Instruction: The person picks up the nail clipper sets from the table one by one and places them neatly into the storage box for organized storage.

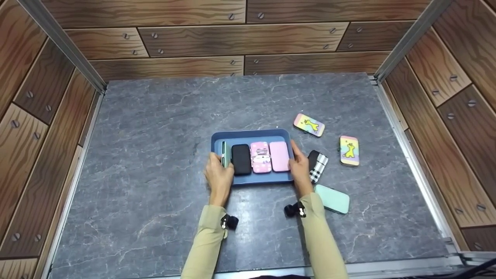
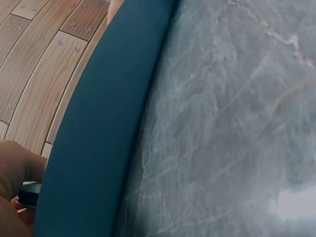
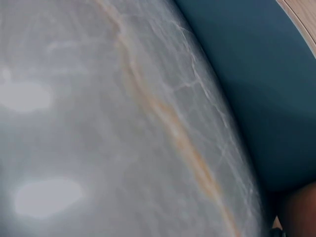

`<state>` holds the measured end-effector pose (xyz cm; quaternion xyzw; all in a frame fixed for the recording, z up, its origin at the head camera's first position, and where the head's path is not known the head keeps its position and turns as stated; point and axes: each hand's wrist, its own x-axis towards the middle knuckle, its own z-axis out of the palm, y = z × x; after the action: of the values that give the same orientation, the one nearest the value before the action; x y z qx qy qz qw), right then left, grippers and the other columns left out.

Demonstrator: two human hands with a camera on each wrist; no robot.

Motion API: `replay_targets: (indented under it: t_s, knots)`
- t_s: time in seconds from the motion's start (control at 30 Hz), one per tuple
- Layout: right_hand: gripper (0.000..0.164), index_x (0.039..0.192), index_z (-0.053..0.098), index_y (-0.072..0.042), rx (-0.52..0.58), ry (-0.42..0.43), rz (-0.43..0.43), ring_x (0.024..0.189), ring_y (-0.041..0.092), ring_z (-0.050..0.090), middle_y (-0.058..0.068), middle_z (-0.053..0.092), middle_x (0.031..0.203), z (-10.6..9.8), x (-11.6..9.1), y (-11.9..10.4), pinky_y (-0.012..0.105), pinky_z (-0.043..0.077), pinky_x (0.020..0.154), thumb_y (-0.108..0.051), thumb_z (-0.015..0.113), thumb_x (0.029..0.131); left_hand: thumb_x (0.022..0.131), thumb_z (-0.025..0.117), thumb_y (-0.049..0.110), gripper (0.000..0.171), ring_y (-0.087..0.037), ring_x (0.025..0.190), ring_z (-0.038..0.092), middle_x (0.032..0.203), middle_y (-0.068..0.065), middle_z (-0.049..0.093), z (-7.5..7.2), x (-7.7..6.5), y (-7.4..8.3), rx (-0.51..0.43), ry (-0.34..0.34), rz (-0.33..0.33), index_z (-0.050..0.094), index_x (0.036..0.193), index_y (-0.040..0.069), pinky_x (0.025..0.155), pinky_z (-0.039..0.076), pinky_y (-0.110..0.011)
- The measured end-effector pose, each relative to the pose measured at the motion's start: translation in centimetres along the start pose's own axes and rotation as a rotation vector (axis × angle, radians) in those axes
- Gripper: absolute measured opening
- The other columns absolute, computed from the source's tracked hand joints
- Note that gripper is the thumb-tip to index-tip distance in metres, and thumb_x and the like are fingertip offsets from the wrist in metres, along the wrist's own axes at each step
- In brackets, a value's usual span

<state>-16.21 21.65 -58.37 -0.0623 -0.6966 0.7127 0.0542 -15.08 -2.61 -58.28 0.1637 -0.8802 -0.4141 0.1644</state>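
Observation:
A blue rectangular tray (image 1: 252, 179) lies before me. Inside it, from the left, are a green case (image 1: 227, 153) standing on edge, a black case (image 1: 241, 159), a pink patterned case (image 1: 261, 157) and a plain pink case (image 1: 279, 156). My left hand (image 1: 219, 176) is at the tray's left end, pinching the green case between thumb and fingers. In the left wrist view, the tray's front wall (image 2: 94, 118) partly hides that hand (image 2: 15, 177). My right hand (image 1: 300, 167) grips the tray's right wall, thumb inside and fingers outside.
Right of the tray lie two giraffe-print cases (image 1: 309, 124), a black case with a checked band (image 1: 318, 166) and a mint case (image 1: 332, 199). They rest on a grey marbled tabletop (image 1: 155, 155). Wood-patterned panels (image 1: 240, 38) close in the back and sides.

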Motion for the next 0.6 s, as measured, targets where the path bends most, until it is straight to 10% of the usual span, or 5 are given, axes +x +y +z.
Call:
replay_targets:
  t_s: [0.4,0.6]
  knots:
    - [0.070,0.141,0.036,0.002,0.020,0.005,-0.006,0.139,0.021,0.021,0.015,0.030,0.150,-0.13,0.14,0.12,0.040,0.029,0.100,0.023,0.035,0.074,0.074,0.066,0.015,0.022,-0.032,0.066,0.057,0.079,-0.008,0.055,0.02,0.21,-0.16,-0.022,0.024,0.072,0.049,0.086,0.006,0.059,0.047,-0.043]
    - [0.070,0.141,0.034,0.004,0.032,-0.005,-0.017,0.140,0.021,0.020,0.015,0.030,0.149,-0.05,0.16,0.30,0.032,0.020,0.111,0.024,0.033,0.074,0.071,0.064,0.013,0.017,-0.031,0.071,0.050,0.080,-0.009,0.051,-0.04,-0.12,-0.57,0.034,0.140,0.229,0.051,0.079,0.006,0.059,0.044,-0.042]
